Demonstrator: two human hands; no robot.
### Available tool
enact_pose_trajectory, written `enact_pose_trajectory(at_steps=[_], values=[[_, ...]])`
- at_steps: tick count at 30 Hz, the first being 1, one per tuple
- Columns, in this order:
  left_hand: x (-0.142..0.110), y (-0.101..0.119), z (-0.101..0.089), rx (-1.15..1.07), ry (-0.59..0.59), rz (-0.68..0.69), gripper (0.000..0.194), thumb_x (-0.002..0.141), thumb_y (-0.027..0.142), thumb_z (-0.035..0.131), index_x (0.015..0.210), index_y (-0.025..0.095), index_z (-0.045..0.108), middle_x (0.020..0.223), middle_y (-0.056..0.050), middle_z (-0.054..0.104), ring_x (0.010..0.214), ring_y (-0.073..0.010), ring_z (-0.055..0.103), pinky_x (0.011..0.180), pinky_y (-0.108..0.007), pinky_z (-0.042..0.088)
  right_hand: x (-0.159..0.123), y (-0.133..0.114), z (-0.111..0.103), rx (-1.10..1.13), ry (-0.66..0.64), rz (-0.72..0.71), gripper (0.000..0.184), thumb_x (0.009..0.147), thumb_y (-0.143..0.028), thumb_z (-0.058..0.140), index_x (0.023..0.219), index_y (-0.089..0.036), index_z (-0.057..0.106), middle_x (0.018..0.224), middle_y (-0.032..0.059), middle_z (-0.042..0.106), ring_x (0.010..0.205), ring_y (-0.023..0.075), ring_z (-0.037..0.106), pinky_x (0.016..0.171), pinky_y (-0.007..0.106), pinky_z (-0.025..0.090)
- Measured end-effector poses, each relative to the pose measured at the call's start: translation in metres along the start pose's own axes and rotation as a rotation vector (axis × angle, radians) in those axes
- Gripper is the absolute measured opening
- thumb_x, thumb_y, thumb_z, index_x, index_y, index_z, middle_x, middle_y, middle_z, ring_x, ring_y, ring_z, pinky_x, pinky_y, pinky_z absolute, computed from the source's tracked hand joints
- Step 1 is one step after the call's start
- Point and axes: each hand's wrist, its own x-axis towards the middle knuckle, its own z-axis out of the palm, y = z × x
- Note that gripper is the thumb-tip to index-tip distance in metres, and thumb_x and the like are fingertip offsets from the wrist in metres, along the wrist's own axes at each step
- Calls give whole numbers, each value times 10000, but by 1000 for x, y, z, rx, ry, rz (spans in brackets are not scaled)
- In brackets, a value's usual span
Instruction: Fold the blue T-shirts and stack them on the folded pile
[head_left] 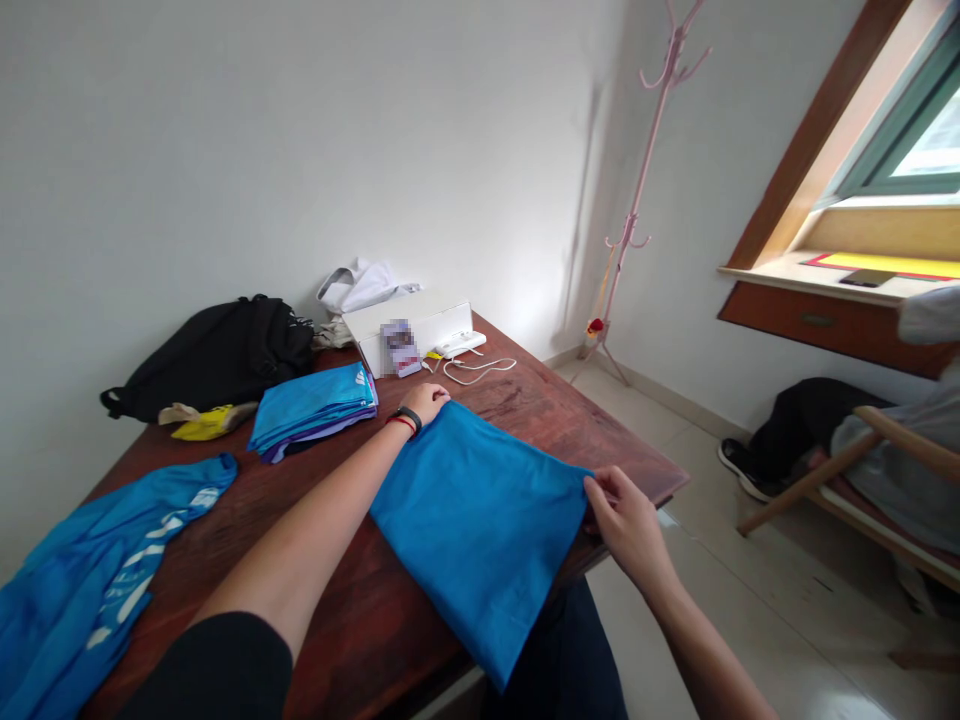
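A blue cloth garment (pixel 487 515), folded to a rough rectangle, lies partly on the wooden table (pixel 345 560), and its near corner hangs past the table edge. My left hand (pixel 429 402) pinches its far left corner, with a dark band on the wrist. At the right corner, my right hand (pixel 616 505) grips the fabric between thumb and fingers. To the left is a stack of folded blue and purple clothes (pixel 315 408). Another blue garment with white lettering (pixel 112 570) is spread loosely at the table's left side.
A black backpack (pixel 225 350), yellow item (pixel 202 422), white box (pixel 454 312), and white device with a cable (pixel 459 345) sit toward the back. A pink coat stand (pixel 641 180) rises in the corner. At right, a person (pixel 892 440) sits in a wooden chair (pixel 904 440).
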Motion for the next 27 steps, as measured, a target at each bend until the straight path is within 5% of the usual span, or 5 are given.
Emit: enact_pose_trajectory(at_steps=[5,11,15,22,27], values=[[-12,23,-3,82,62,129,407,931,300,568,1303,143,623,1326,-147,600,1233,-277,564,1098,-413,417,4,5,-16,-602,55,-200,267,887,-486,544,808,-231,559,803,33,644,733,234,632,642,340,464],[-52,62,5,135,-127,392,614,969,530,501,1508,246,428,1633,-77,277,1493,-282,265,1218,-427,244,4,7,-15,-562,92,-504,313,946,-467,524,1118,-219,610,1212,122,598,1134,296,587,959,470,491],[-79,80,21,221,-321,367,739,951,716,324,1579,332,250,1671,-60,88,1523,-382,69,1187,-620,160,1,-12,-3,-518,-100,-740,253,983,-381,512,1147,-235,639,1387,119,522,1330,300,465,1078,495,437],[-84,78,37,247,-228,389,684,963,638,393,1570,348,268,1676,-54,83,1528,-367,42,1191,-620,120,11,-76,45,-565,-553,-872,310,979,-355,532,1245,-249,653,1453,105,512,1368,320,457,1123,521,411],[-86,74,39,187,-168,306,731,939,524,508,1581,270,265,1663,-101,160,1517,-392,103,1194,-609,153,48,-103,92,-444,-664,-905,359,978,-363,514,1283,-228,647,1416,120,557,1356,317,477,1116,503,412]])
